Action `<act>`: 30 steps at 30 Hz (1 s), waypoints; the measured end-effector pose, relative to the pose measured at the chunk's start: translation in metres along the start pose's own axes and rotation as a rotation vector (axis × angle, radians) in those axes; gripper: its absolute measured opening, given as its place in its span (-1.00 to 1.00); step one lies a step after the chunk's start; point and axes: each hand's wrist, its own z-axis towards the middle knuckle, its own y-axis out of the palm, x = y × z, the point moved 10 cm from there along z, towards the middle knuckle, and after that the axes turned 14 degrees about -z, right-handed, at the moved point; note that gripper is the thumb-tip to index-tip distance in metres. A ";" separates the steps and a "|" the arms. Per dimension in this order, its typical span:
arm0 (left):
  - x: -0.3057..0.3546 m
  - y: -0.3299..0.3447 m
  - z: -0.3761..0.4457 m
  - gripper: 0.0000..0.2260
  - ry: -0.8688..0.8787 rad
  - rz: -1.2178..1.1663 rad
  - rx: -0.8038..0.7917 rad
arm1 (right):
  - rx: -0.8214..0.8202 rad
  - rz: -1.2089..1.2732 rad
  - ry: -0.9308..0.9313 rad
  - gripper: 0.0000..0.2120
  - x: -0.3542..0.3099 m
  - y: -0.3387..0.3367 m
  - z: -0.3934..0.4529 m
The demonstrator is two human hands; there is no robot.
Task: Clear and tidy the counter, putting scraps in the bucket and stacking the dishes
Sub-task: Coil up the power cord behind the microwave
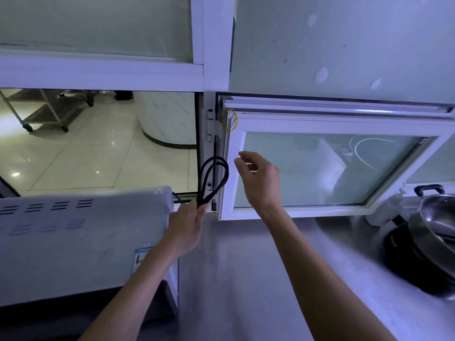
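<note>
Two cable loops (213,179) pinched above left hand (187,228); right hand (259,179) beside.

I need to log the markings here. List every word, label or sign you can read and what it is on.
No readable words anywhere.
Triangular hot-surface warning sign, symbol only, on the white vented metal appliance.
Blue-and-orange sticker on that appliance's side: too blurred to read.

A grey steel table (246,279) runs under the window, its middle stretch bare and dull-shining. At its right edge sits a stack of steel dishes (433,225), tilted bowls nested on a black pot. A black cord (213,179), looped upright, is pinched at its base in the left hand (187,230).
</note>
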 end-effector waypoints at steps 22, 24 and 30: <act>0.030 -0.048 0.035 -0.70 0.030 -0.284 0.072 | 0.128 -0.159 -0.139 -0.78 -0.078 -0.001 0.075; 0.029 -0.046 0.034 -0.71 0.028 -0.287 0.068 | 0.136 -0.151 -0.140 -0.80 -0.079 -0.002 0.076; 0.020 -0.042 0.031 -0.71 0.007 -0.302 0.060 | 0.141 -0.138 -0.173 -0.81 -0.082 -0.004 0.075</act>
